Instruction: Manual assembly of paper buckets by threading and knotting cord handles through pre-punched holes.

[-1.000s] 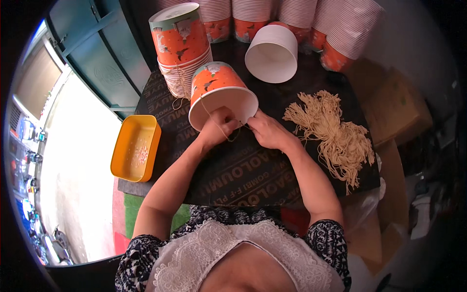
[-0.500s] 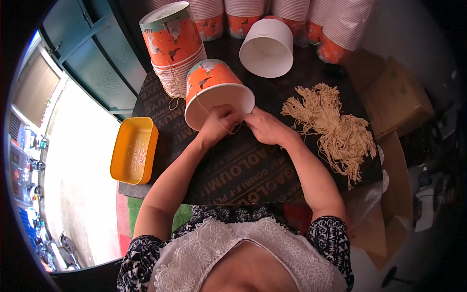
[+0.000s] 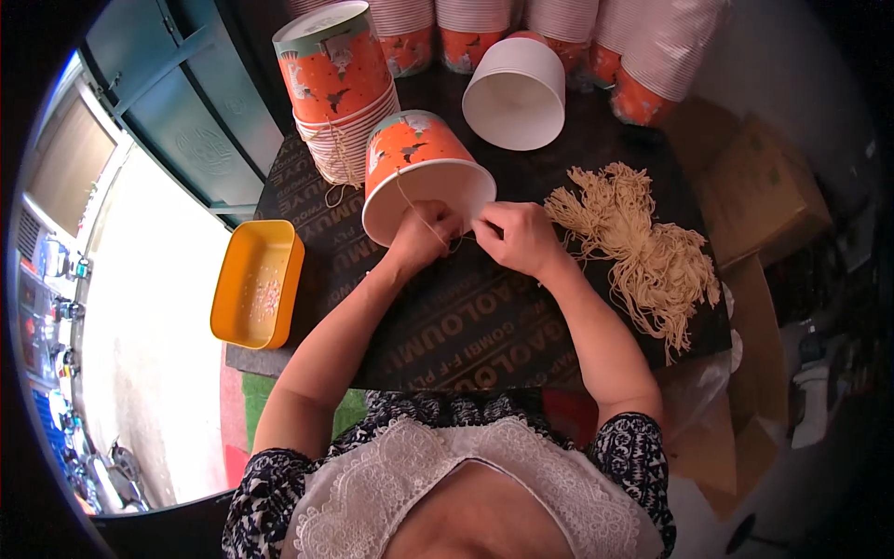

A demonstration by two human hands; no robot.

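Note:
An orange-and-green paper bucket [image 3: 416, 149] lies tipped, its white mouth facing me. My left hand [image 3: 426, 233] reaches into that mouth with fingers curled; its fingertips are hidden, so what they grip cannot be seen. A thin beige cord [image 3: 410, 200] comes from a spot near the bucket's rim, crosses my left hand and loops below it. At the right side of the rim, my right hand [image 3: 514, 238] is closed in a pinch where the cord's loop ends.
A stack of paper buckets [image 3: 337, 79] with cords hanging stands behind left. A white-mouthed bucket [image 3: 514, 102] lies farther back, before wrapped stacks [image 3: 643, 88]. A bundle of beige cords [image 3: 643, 247] lies right, a yellow tray [image 3: 250, 312] with small pieces left.
My right hand has turned and lifted slightly, its fingers more bunched at the rim. The bucket and my left hand sit a little farther right in the picture.

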